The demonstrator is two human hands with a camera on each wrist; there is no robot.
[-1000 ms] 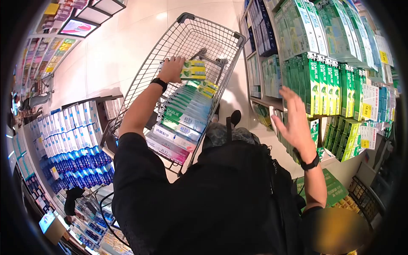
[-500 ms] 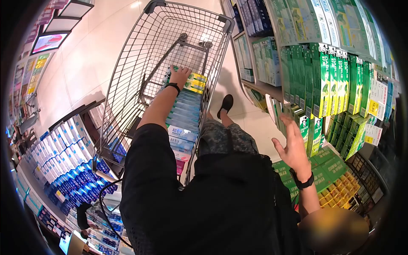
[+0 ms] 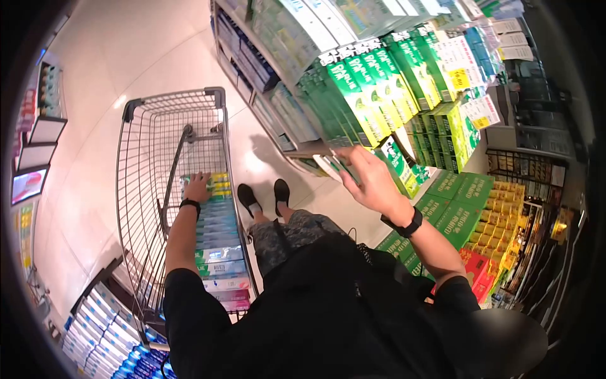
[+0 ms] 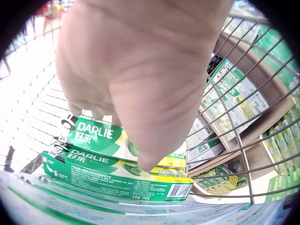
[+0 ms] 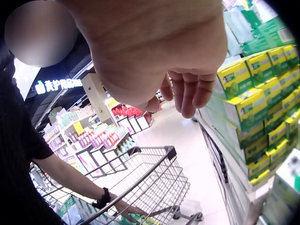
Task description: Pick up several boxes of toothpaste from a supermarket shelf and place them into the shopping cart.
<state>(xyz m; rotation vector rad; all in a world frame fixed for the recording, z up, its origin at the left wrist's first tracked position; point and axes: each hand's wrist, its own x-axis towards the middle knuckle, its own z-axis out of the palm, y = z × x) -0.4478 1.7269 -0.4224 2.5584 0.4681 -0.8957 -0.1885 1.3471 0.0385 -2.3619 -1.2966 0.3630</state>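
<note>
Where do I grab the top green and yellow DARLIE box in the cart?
I'd reach down from above, because the cart is open on top with wire sides. Hold the top DARLIE box near its middle, thumb on one long side, fingers on the other. It's long and narrow, so that should balance it.

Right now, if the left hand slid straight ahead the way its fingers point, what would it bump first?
Probably the cart's far wire wall. The left hand is on the green and yellow boxes, and I see nothing standing between, though depth is hard to tell.
</note>
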